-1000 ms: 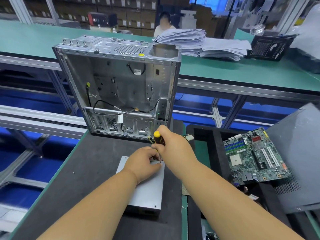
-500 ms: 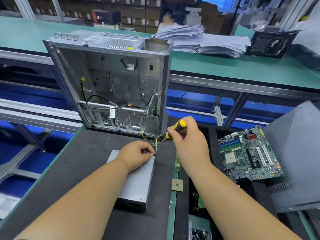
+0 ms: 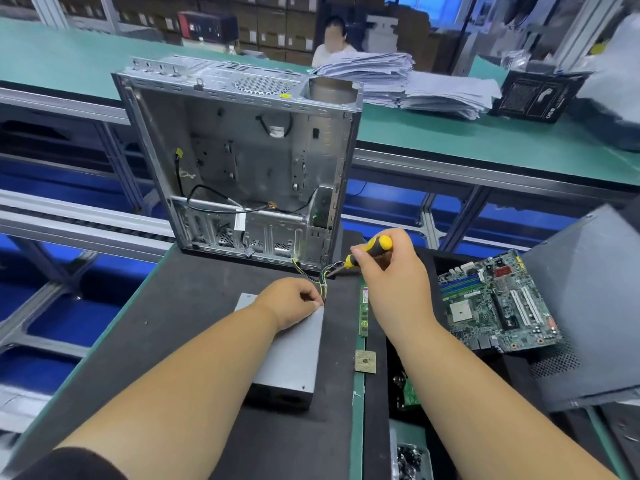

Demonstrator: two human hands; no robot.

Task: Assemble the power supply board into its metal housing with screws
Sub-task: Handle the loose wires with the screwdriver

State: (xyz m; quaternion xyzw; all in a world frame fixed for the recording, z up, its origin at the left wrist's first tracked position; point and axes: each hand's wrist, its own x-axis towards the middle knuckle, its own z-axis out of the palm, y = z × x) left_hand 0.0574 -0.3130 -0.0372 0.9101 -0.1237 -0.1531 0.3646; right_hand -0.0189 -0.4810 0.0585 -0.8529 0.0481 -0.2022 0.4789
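Note:
A grey metal power supply box (image 3: 294, 355) lies flat on the black mat in front of me. My left hand (image 3: 291, 303) rests on its far corner with fingers curled, pinching the thin coloured wires (image 3: 323, 278) that come out there. My right hand (image 3: 391, 271) grips a yellow-and-black screwdriver (image 3: 367, 252), lifted off the box, its tip pointing down-left toward the wires. An open silver computer case (image 3: 242, 161) stands upright beyond the box, with black cables inside.
A green motherboard (image 3: 495, 303) lies on a dark side panel (image 3: 595, 299) at right. A memory stick (image 3: 363, 310) and a CPU chip (image 3: 365, 361) lie by the mat's right edge. Small parts sit in a tray (image 3: 410, 459) below. A person sits behind paper stacks (image 3: 408, 81).
My right hand lifted the screwdriver off the box's corner and swung it right, tilting it. My left hand stayed at the corner by the wires. The camera view shifted.

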